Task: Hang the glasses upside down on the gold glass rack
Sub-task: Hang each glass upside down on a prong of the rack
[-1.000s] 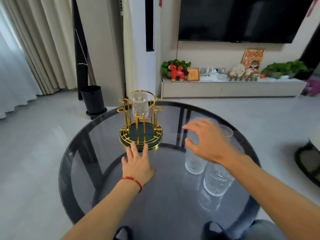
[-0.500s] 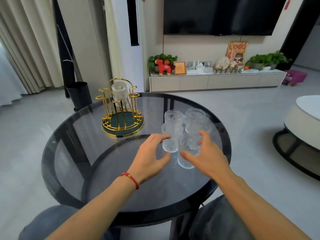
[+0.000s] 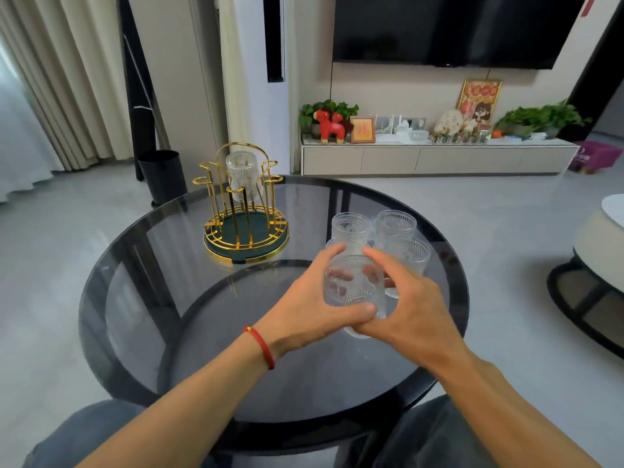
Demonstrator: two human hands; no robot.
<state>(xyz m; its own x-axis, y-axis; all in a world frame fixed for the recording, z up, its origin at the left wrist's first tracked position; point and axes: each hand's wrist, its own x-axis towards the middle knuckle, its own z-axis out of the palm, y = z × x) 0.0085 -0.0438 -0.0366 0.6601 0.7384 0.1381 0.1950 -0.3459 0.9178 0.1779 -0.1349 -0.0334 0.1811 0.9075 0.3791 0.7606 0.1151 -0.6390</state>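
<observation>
A clear ribbed glass (image 3: pixel 353 288) is held between both my hands over the middle of the round dark glass table (image 3: pixel 141 298). My left hand (image 3: pixel 312 305) wraps its left side, thumb under it; my right hand (image 3: pixel 412 309) cups its right side. Behind it stand several more ribbed glasses (image 3: pixel 395 228), close together and upright. The gold glass rack (image 3: pixel 244 228) with a dark green base stands at the table's back left, apart from my hands. One glass (image 3: pixel 242 177) hangs upside down on its far side.
A black bin (image 3: pixel 162 175) stands on the floor behind the rack. A low TV cabinet (image 3: pixel 435 158) with plants and ornaments runs along the far wall. A round white seat (image 3: pixel 597 258) with a dark frame is at the right. My knees show under the table's near edge.
Both hands have closed round the nearest glass of the group and it now sits up between them. The view shifted right, so the rack lies further left.
</observation>
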